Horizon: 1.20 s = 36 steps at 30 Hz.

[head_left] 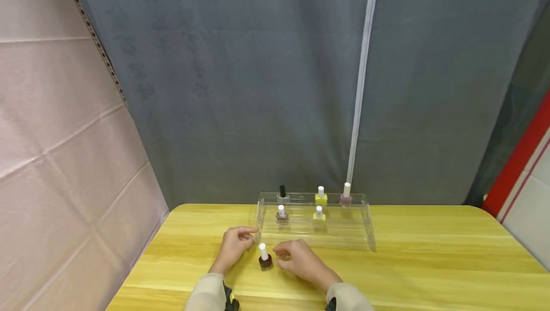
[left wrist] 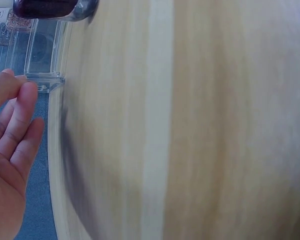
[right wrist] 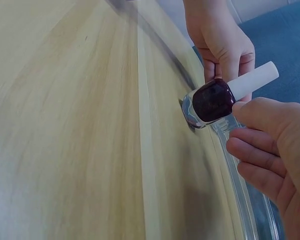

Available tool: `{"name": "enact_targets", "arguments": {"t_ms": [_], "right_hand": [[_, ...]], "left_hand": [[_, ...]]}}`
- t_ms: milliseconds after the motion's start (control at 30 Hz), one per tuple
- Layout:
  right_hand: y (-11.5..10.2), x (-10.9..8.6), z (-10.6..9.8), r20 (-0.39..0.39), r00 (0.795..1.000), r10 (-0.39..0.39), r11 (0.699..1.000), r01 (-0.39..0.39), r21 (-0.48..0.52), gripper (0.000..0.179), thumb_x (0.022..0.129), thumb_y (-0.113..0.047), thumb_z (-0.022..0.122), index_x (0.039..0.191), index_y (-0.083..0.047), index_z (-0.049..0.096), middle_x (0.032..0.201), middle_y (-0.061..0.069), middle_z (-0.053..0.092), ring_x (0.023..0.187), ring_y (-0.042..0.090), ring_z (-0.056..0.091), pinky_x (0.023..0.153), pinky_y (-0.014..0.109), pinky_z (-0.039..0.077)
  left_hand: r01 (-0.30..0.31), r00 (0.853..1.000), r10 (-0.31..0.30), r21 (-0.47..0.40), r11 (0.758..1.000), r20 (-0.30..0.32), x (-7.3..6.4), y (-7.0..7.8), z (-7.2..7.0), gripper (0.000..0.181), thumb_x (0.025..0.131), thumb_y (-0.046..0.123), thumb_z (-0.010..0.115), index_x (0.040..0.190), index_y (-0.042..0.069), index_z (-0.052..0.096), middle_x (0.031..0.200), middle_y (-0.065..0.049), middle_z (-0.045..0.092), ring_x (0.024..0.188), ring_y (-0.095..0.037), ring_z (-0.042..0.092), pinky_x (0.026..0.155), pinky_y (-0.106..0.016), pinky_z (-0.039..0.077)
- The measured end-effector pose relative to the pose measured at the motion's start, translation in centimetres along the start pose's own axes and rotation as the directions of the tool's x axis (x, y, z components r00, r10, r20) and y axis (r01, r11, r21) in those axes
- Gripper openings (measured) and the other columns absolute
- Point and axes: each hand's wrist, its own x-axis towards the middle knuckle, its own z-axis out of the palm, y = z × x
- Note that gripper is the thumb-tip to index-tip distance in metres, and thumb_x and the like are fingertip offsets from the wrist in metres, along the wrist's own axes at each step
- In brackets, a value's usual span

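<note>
A dark nail polish bottle [head_left: 265,262] with a white cap stands upright on the table between both hands. My right hand [head_left: 298,259] is just right of it, fingers loosely bent; in the right wrist view the thumb [right wrist: 262,114] overlaps the bottle near the cap's base. At the clear acrylic rack's [head_left: 315,242] front left corner is my left hand [head_left: 234,245], its fingertips right at the edge. The left wrist view shows its fingers [left wrist: 21,117] relaxed, with the rack's corner [left wrist: 45,80] beside them and the dark bottle [left wrist: 45,7] cut off above.
On the rack's upper tier stand a black-capped bottle [head_left: 282,196], a yellow one [head_left: 321,197] and a mauve one [head_left: 345,197]. A brownish glitter bottle [head_left: 281,216] and a pale yellow one [head_left: 319,216] occupy a lower tier. Behind the wooden table [head_left: 429,253] hangs a grey curtain [head_left: 258,86].
</note>
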Motion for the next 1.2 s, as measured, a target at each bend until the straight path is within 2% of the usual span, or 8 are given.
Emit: {"name": "enact_targets", "arguments": {"t_ms": [100,200,333,433,467,700,1200], "right_hand": [[-0.1,0.1,0.0,0.011,1.0,-0.004,1.0,0.004,0.012,0.026,0.084,-0.012,0.069,0.107,0.0,0.067,0.102,0.008,0.068,0.089,0.012,0.064,0.077,0.027,0.052],[-0.2,0.4,0.1,0.02,1.0,0.004,1.0,-0.005,0.02,0.026,0.084,-0.012,0.068,0.107,-0.002,0.068,0.103,0.006,0.068,0.09,0.012,0.064,0.078,0.026,0.051],[-0.3,0.7,0.4,0.017,1.0,0.011,1.0,-0.011,0.019,0.024,0.083,-0.012,0.069,0.105,-0.002,0.068,0.1,0.005,0.069,0.085,0.009,0.063,0.075,0.025,0.052],[-0.2,0.9,0.6,0.016,1.0,0.008,1.0,-0.009,0.025,0.024,0.083,-0.013,0.07,0.104,-0.003,0.069,0.099,0.004,0.069,0.083,0.008,0.064,0.073,0.024,0.052],[-0.2,0.9,0.7,0.015,1.0,0.009,1.0,-0.01,0.028,0.024,0.082,-0.013,0.07,0.104,-0.003,0.069,0.098,0.004,0.069,0.083,0.008,0.064,0.073,0.024,0.052],[-0.2,1.1,1.1,0.0,1.0,0.007,0.999,-0.007,0.041,0.023,0.081,-0.01,0.071,0.102,-0.002,0.069,0.095,0.004,0.069,0.08,0.005,0.063,0.07,0.021,0.051],[0.3,1.1,2.0,-0.003,1.0,0.008,0.989,-0.008,0.146,0.017,0.082,-0.006,0.069,0.098,-0.004,0.07,0.091,0.0,0.07,0.078,0.004,0.064,0.068,0.017,0.05]], "left_hand": [[0.018,1.0,-0.018,-0.029,0.999,0.011,0.0,0.0,-0.1,0.024,0.082,-0.006,0.061,0.106,-0.004,0.068,0.083,-0.015,0.065,0.066,-0.023,0.06,0.057,-0.033,0.052],[0.017,1.0,-0.017,-0.018,1.0,0.004,0.0,0.0,0.0,0.024,0.082,-0.007,0.061,0.105,-0.003,0.068,0.081,-0.015,0.065,0.065,-0.021,0.06,0.056,-0.031,0.052],[-0.013,1.0,0.013,0.014,1.0,-0.009,-0.6,2.2,0.0,0.025,0.079,-0.012,0.059,0.102,-0.008,0.068,0.079,-0.021,0.064,0.063,-0.023,0.06,0.053,-0.022,0.048],[-0.029,1.0,0.029,0.003,1.0,-0.005,-1.1,3.9,-0.2,0.025,0.078,-0.014,0.058,0.102,-0.012,0.066,0.08,-0.027,0.063,0.064,-0.03,0.06,0.052,-0.021,0.047],[-0.027,1.0,0.027,0.004,1.0,-0.004,-1.2,4.1,-0.2,0.025,0.078,-0.013,0.058,0.102,-0.012,0.066,0.081,-0.027,0.063,0.064,-0.029,0.06,0.052,-0.02,0.047],[-0.026,1.0,0.026,0.009,1.0,-0.003,-1.2,4.2,-0.2,0.025,0.078,-0.014,0.058,0.102,-0.012,0.065,0.081,-0.026,0.063,0.064,-0.027,0.06,0.053,-0.02,0.048],[-0.019,1.0,0.019,0.021,1.0,-0.007,-1.3,4.2,-0.1,0.023,0.08,-0.011,0.059,0.102,-0.012,0.066,0.08,-0.024,0.063,0.066,-0.029,0.06,0.055,-0.022,0.048]]}}
